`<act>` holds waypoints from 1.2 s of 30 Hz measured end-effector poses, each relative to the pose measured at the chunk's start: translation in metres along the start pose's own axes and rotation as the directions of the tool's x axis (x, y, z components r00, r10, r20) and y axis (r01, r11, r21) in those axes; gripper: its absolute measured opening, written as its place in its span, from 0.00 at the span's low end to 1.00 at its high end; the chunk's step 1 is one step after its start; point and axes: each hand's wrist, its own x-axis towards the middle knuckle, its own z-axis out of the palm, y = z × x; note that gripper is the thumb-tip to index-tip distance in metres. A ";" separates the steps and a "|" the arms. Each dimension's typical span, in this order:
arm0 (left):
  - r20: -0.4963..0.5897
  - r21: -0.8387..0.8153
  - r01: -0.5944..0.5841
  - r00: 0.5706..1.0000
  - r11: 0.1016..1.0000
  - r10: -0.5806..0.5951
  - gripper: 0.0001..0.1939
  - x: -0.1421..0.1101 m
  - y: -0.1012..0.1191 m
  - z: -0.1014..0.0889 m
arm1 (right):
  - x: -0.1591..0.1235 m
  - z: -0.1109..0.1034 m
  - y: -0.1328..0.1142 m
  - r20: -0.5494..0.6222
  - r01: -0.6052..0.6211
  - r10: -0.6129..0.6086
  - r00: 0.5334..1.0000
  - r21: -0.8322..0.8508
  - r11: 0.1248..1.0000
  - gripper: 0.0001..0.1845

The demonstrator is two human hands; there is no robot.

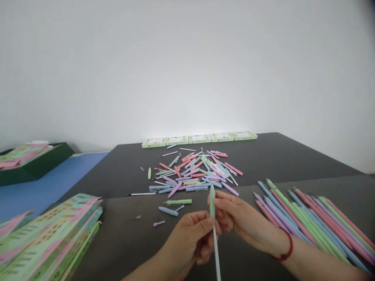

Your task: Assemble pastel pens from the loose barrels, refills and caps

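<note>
Both of my hands hold one pale green pen (214,226) upright over the dark table (293,156). My left hand (190,240) pinches its barrel from the left near the middle. From the right, my right hand (240,222) grips the upper part with closed fingers; a red band circles that wrist. Just beyond the hands, a loose pile of pen parts (196,171) in pink, blue, purple and green lies scattered on the table.
A row of assembled pens (316,222) lies at the right. Stacks of printed pastel cards (49,238) sit at the lower left. Several flat green boxes (199,138) line the far edge. A dark green tray (35,162) with cards rests on a blue surface at the left.
</note>
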 end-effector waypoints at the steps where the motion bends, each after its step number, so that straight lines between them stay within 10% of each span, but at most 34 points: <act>1: -0.013 0.009 -0.005 1.000 1.000 0.006 0.12 0.001 -0.002 -0.001 | 0.001 0.000 0.001 0.003 -0.016 0.016 1.000 -0.014 1.000 0.11; 16: -0.054 -0.024 0.014 0.998 1.000 -0.016 0.13 0.018 -0.018 -0.014 | 0.012 -0.005 0.021 -0.059 -0.068 0.046 0.997 -0.447 0.892 0.11; 26: -0.379 -0.159 -0.352 0.885 0.923 0.272 0.11 0.020 -0.005 -0.026 | -0.009 0.005 0.003 -0.043 0.028 -0.100 0.994 -0.786 0.618 0.15; 36: -0.363 -0.206 -0.301 0.907 0.931 0.212 0.16 0.017 -0.015 -0.012 | -0.009 0.006 0.013 0.024 0.138 -0.258 0.966 -0.891 0.433 0.16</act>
